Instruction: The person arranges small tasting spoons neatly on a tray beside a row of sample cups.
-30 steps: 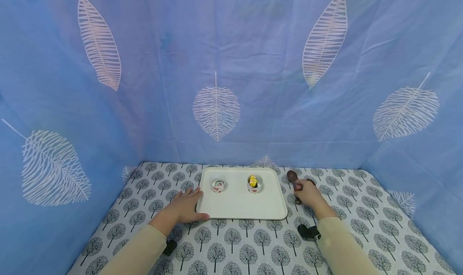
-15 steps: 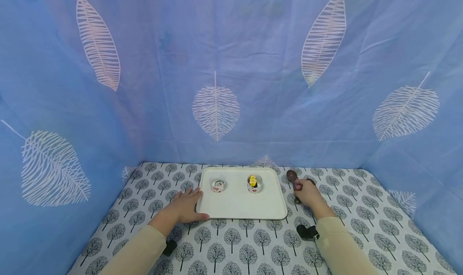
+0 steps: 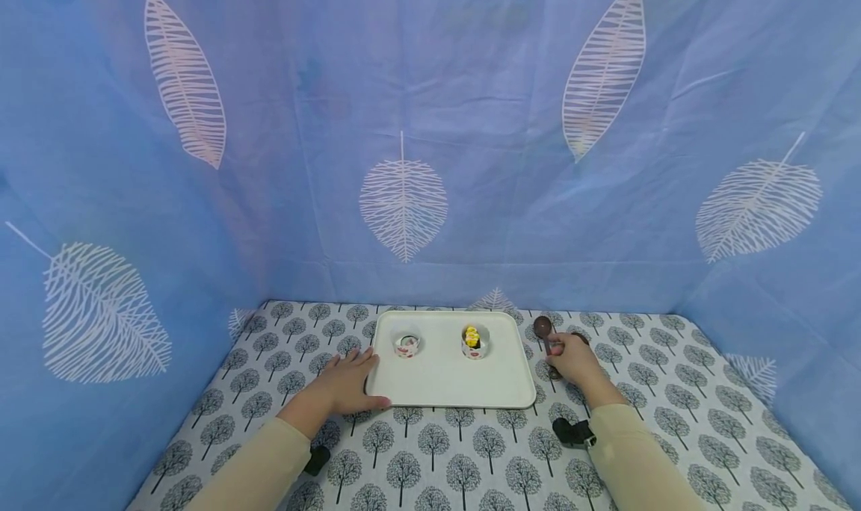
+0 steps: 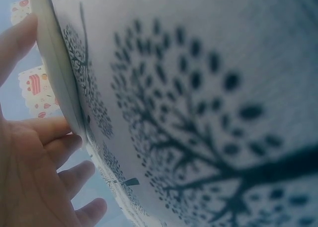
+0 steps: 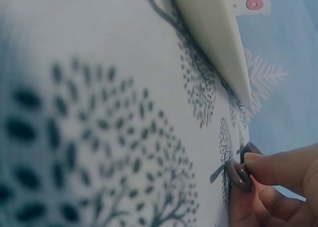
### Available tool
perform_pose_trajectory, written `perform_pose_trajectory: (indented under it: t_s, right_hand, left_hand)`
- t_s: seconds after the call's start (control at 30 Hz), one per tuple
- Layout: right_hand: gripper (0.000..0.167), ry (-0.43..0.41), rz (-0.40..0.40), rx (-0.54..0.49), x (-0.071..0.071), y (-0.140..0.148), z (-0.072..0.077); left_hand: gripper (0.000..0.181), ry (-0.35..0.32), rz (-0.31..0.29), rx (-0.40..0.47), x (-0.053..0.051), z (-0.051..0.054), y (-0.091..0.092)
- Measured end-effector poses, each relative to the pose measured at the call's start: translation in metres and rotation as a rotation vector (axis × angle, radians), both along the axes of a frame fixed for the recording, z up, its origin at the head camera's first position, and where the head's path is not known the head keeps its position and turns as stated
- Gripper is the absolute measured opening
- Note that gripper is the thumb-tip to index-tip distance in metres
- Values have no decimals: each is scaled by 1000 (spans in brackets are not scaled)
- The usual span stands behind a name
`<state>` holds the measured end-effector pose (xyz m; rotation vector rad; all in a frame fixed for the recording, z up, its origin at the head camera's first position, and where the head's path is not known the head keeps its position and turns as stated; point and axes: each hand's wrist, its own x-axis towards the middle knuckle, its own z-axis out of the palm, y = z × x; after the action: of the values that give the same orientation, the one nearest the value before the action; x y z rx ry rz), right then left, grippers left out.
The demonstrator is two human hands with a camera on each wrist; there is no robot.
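Note:
A cream rectangular tray lies on the table, bearing two small paper cups. The left cup has something ring-like in it, too small to name; the right cup contains a yellow-topped dark piece. My left hand rests against the tray's left end, fingers spread, thumb at the front corner; the left wrist view shows thumb and forefinger touching the rim. Right of the tray, my right hand pinches a dark brown spoon by its handle, bowl pointing away. The right wrist view shows the handle's end near my thumb.
Another dark brown object is mostly hidden behind my right hand. A tree-print cloth covers the table. Blue leaf-print curtains enclose the back and sides.

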<state>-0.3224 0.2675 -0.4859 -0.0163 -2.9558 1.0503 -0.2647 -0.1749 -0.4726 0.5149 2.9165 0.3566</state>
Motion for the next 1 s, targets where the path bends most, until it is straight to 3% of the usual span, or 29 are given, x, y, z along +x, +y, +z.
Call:
perform_pose_trajectory:
  t_s: [0.6,1.0]
  right_hand:
    - [49,-63,-18,-93,5,-2,4]
    - [50,-24,-19,-212,14,0,10]
  left_hand:
    - [101,-7,-5,-4,1,2,1]
    - [101,8,-5,5,-1,0,-1]
